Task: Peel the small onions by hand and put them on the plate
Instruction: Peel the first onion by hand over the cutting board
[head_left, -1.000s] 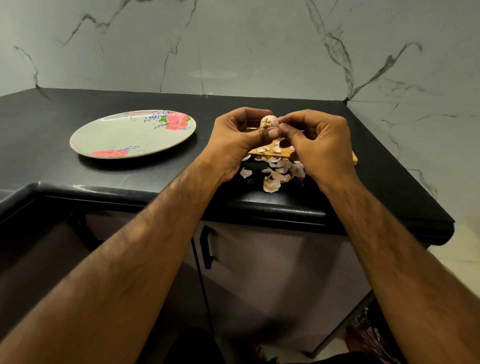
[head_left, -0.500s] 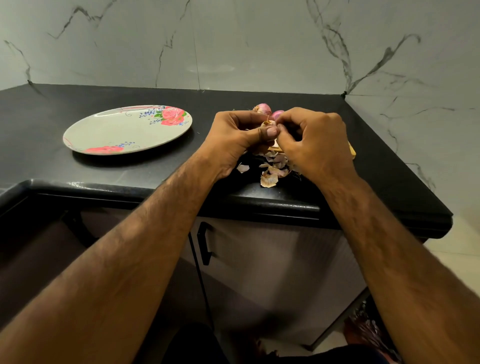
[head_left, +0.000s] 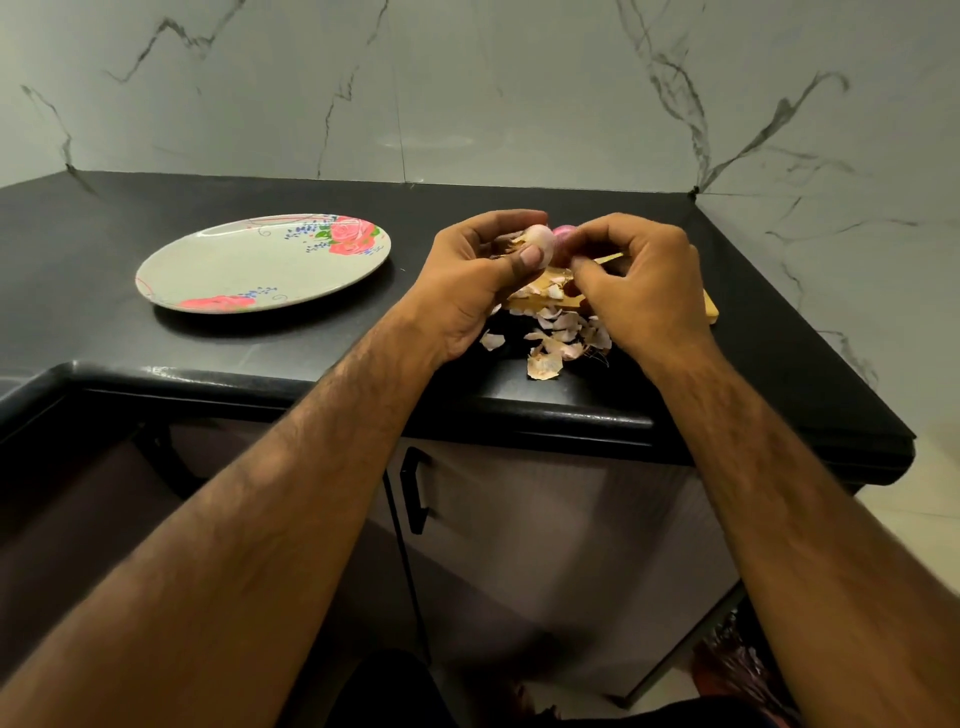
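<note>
Pinched in the left hand above a wooden board: a pale small onion, with the right hand picking skin off its right side. Well off to the left on the counter, the plate, bare, nearer the holding hand.

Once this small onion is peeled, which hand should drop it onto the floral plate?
Left, probably. The left hand already grips the pale small onion, and the floral plate lies on its side; the right hand only picks at skin.
</note>
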